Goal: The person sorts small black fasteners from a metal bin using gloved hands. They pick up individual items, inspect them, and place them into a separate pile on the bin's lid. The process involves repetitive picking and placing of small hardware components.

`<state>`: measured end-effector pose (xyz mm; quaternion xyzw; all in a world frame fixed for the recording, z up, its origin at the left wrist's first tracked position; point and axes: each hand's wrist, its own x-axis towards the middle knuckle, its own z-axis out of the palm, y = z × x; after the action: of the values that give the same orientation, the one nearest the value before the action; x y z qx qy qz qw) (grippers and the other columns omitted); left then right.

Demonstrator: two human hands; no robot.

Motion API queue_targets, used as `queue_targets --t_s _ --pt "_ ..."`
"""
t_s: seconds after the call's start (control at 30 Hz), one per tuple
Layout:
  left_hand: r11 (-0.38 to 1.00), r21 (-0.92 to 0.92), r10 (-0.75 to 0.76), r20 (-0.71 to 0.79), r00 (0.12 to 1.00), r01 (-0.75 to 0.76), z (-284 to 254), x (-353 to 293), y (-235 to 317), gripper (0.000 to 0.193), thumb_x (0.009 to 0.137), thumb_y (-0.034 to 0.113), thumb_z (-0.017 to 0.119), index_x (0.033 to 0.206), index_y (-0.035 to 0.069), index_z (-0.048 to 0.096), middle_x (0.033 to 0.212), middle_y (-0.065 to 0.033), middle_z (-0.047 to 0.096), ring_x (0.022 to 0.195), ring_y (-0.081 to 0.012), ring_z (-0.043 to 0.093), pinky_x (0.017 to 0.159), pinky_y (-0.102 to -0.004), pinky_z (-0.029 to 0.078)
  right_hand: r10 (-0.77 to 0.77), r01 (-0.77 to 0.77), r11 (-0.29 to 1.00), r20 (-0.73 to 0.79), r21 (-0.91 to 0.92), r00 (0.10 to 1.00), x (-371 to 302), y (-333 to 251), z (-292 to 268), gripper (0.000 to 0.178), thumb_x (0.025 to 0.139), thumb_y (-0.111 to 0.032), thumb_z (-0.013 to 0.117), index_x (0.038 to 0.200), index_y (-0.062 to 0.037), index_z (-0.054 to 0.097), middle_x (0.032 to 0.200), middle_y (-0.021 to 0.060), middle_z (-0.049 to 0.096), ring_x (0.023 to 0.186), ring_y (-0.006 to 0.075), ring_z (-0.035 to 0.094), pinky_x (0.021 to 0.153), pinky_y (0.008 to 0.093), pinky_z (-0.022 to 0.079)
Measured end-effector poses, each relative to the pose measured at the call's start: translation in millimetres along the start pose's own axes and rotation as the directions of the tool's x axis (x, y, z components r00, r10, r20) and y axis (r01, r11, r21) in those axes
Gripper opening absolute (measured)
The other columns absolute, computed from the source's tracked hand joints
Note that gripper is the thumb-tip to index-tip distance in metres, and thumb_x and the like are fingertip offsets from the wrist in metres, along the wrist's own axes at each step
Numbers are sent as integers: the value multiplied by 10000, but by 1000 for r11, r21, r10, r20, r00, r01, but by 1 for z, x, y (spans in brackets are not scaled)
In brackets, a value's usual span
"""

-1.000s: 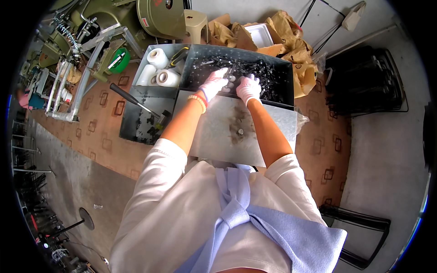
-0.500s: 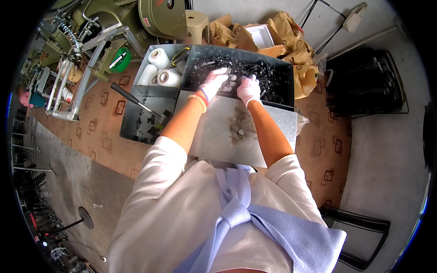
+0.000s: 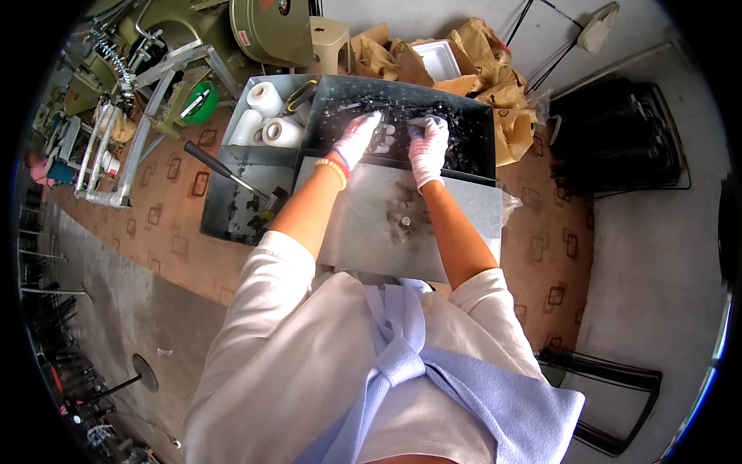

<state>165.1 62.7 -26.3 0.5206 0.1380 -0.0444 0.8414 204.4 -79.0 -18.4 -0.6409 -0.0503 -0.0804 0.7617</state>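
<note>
Both my hands wear pale knit gloves and are over a grey metal bin (image 3: 325,127) that holds many small black parts (image 3: 464,147). My left hand (image 3: 358,139), with a beaded bracelet at the wrist, has its fingers drawn together; whatever they grip is too small to name. Close beside its fingertips lie several whitish rounded pieces (image 3: 384,141). To the right, my right hand (image 3: 429,151) is curled closed above the black parts, and its contents are hidden by the glove. A bare metal plate (image 3: 371,209) with a dark stain and a small metal stud (image 3: 405,223) lies under my forearms.
White rolls (image 3: 264,99) fill the bin's left compartment. Below them, a black-handled tool (image 3: 220,166) leans across another compartment. Brown paper bags (image 3: 514,127) stand behind to the right. A green machine (image 3: 270,35) and a beige stool (image 3: 331,39) are at the far left.
My right hand has risen slightly and turned, its fingers now curled upward over the parts. My left hand has shifted a little to the left.
</note>
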Motion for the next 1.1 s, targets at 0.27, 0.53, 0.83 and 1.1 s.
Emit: queue_targets --t_s 0.27,0.53,0.83,1.1 --pt "997 75 -10 -5 1000 11 8 -2 1 218 830 310 494 924 119 542 840 -64 608 676 -171 596 559 -286 490 226 -204 915 -25 348 974 24 -21 -21 58 780 -36 547 754 -86 534 646 6 556 485 88 500 433 189 410" --pt "958 176 212 103 972 -228 4 4 -7 201 830 217 503 982 94 549 841 -2 598 696 -131 586 594 -264 482 414 -457 823 193 337 889 17 -6 -21 66 805 -107 527 777 -89 470 647 76 571 499 189 569 406 271 478" --pt "997 60 42 105 994 -48 4 0 -4 215 812 126 525 1015 56 530 809 -37 589 635 -127 585 562 -229 480 366 -461 807 299 370 881 12 2 -22 47 804 -40 515 830 -63 483 710 80 568 553 167 567 475 257 495" --pt "995 76 56 79 995 -62 13 -9 1 178 794 97 547 968 62 536 737 -3 557 563 -105 538 494 -220 446 442 -537 750 311 387 841 13 0 -23 227 795 9 480 1011 -17 417 925 168 535 702 255 579 604 322 533"
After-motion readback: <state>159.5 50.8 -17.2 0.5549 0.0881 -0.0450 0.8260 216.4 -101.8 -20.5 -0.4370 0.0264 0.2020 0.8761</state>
